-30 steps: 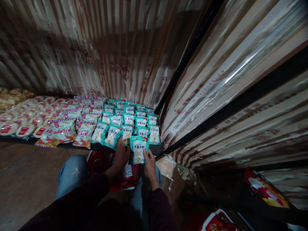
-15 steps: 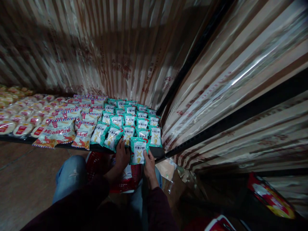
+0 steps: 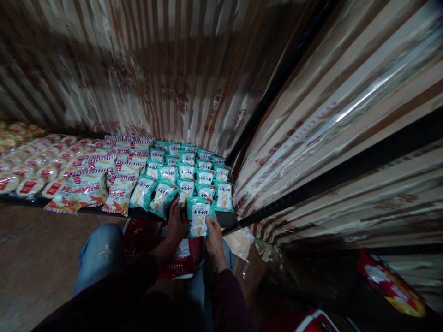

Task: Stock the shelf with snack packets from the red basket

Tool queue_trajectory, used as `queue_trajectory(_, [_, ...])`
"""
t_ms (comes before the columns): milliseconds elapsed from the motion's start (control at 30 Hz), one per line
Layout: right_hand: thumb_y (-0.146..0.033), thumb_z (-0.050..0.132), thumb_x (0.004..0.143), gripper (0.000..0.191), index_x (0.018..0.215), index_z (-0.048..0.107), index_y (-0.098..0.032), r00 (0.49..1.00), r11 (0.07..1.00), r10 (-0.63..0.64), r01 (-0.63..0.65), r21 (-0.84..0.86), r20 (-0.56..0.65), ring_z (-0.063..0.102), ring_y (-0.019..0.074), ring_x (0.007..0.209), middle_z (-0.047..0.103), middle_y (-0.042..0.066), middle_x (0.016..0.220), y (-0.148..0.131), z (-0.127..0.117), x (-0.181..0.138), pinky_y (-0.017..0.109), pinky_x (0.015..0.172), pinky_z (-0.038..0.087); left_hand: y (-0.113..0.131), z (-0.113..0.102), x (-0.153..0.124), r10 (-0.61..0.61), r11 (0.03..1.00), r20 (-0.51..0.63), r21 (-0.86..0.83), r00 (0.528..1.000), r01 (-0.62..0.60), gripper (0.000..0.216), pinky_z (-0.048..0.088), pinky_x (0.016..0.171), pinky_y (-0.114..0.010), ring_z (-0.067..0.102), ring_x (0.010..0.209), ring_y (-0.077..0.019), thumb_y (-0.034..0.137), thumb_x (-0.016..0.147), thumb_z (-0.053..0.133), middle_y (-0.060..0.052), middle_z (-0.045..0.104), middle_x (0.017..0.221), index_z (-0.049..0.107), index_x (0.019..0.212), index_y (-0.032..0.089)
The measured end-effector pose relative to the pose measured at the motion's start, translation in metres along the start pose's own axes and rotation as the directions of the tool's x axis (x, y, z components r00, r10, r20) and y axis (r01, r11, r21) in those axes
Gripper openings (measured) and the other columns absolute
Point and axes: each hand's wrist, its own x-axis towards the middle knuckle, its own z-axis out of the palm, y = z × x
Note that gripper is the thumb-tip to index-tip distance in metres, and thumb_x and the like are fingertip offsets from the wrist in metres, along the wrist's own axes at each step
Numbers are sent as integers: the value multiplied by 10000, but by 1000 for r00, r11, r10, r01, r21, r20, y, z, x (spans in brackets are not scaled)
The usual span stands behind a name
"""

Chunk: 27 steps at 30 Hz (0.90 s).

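Rows of small teal-and-white snack bags (image 3: 187, 172) lie on the low shelf in front of me. My right hand (image 3: 215, 235) pinches the right edge of one teal-and-white snack bag (image 3: 200, 218), which it holds upright before the front row. My left hand (image 3: 177, 223) is just left of that bag at the shelf's front edge. Its fingers reach up, a little apart, against the lower end of a front-row bag (image 3: 186, 187); the fingertips are partly hidden in shadow.
Left of the teal bags lie striped-edge shrimp snack bags (image 3: 92, 186) and round wrapped packs (image 3: 31, 185). A red basket (image 3: 138, 237) stands on the floor between my knees. Black metal posts (image 3: 308, 182) and striped plastic sheeting (image 3: 194, 69) border the shelf. A red packet (image 3: 389, 286) lies at the lower right.
Very little differs. My left hand's fingers have shifted slightly at the front row; the right hand keeps the bag in nearly the same place.
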Motion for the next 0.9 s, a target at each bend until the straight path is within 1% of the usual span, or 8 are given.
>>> queue_trajectory(167, [-471,740,676,446,1036,667,-217,1000,1000,8,-9,18,5,699,218,770,751,17,891,0,-1,1,331,696,553,0,-3,1,-13,1000,14,-12,1000,13,343,372,1107,-471,390,1338,-244,82,847,401,-142,439,1369,520,1160,156])
queue_trajectory(300, [-460,745,673,410,993,670,-214,1000,999,8,-8,37,0,697,207,725,751,11,867,1,-2,2,330,684,554,4,-4,-2,-40,999,12,1,999,40,292,346,1122,-490,357,1359,-251,114,873,393,-130,410,1402,560,1108,163])
queue_trajectory(400, [-479,733,678,429,1010,666,-214,1000,1000,6,-6,12,3,699,219,760,751,23,893,2,-2,2,337,686,553,4,-3,-6,-50,999,14,-4,999,51,282,353,1119,-497,363,1354,-256,126,881,393,-129,411,1405,571,1097,160])
queue_trajectory(533, [-495,733,669,403,957,670,-221,1000,1000,8,-8,-11,2,698,232,809,750,35,921,1,-1,2,342,692,553,3,-4,-7,-59,998,14,-11,998,59,276,364,1114,-494,397,1332,-248,141,883,400,-125,440,1383,572,1097,170])
queue_trajectory(733, [-471,755,646,370,908,659,-229,999,999,29,-29,42,-12,698,247,857,750,31,873,0,2,4,365,728,560,0,-10,-5,-44,999,30,-14,999,44,267,378,1104,-487,423,1314,-239,146,883,396,-130,462,1364,567,1087,172])
queue_trajectory(900, [-471,756,641,346,893,655,-256,999,997,51,-50,59,-8,689,255,913,747,27,864,1,7,6,391,770,561,-2,-12,-2,-39,999,27,-1,999,39,247,424,1055,-500,474,1262,-241,132,868,414,-118,505,1321,583,1041,184])
